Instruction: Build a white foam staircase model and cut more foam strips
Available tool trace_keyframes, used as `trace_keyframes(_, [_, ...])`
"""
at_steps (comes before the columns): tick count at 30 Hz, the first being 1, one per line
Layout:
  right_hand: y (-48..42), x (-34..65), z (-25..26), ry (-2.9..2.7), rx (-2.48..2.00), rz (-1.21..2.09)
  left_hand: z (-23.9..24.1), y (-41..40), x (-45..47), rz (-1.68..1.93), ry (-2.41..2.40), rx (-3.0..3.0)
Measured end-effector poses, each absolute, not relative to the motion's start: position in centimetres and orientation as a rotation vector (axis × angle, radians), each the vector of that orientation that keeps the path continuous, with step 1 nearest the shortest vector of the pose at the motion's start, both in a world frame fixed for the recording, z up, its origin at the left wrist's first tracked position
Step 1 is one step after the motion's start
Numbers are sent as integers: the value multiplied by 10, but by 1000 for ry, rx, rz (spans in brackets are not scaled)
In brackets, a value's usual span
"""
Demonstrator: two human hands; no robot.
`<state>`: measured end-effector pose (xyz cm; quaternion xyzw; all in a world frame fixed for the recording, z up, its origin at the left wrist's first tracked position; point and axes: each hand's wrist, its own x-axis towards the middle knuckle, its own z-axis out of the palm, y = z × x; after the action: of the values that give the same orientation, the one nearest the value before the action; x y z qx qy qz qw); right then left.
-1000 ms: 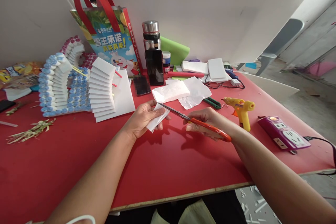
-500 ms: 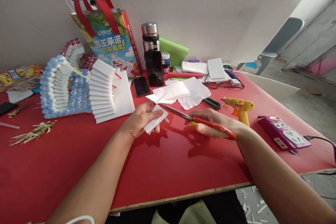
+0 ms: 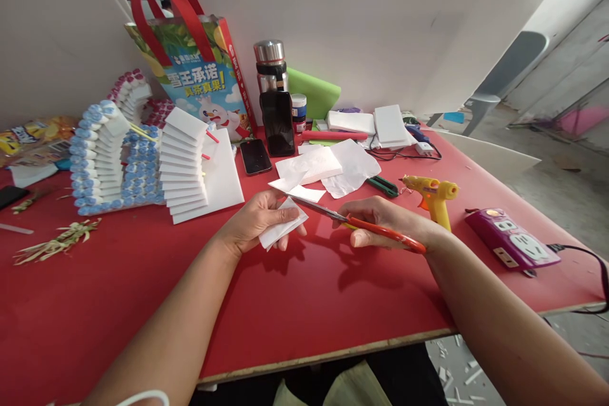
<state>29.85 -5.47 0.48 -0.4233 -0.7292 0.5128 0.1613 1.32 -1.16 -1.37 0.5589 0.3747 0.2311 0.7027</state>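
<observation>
Over the middle of the red table, my left hand (image 3: 259,219) pinches a small folded piece of white paper (image 3: 284,228) between thumb and fingers. My right hand (image 3: 375,219) grips the scissors (image 3: 380,230) by their red-orange handles, a bit of yellow showing at the pivot side. The blades point left, their tips at the upper edge of the folded paper; whether they touch it I cannot tell. Just behind lie a white block (image 3: 321,165) and a thin crumpled white sheet (image 3: 352,168).
A yellow glue gun (image 3: 432,195), a green cutter (image 3: 383,186) and a purple power strip (image 3: 511,238) lie to the right. On the left stands a model of white slabs (image 3: 183,165) and blue-tipped rolls (image 3: 143,171). Phones (image 3: 255,157), a flask (image 3: 270,63) and a bag (image 3: 200,76) stand behind.
The folded paper in my left hand has turned slightly and shifted a little right. The scissors stay near its upper edge, and a loose white piece behind it shows more fully.
</observation>
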Motion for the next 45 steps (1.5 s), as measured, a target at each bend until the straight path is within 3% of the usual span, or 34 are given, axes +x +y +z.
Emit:
trace_keyframes(37, [-52, 300, -2, -2020, -1252, 1446, -14, -8, 8, 380, 686, 1267])
trace_keyframes(45, [-56, 298, -2, -1791, -1058, 1493, -14, -14, 13, 359, 767, 1340])
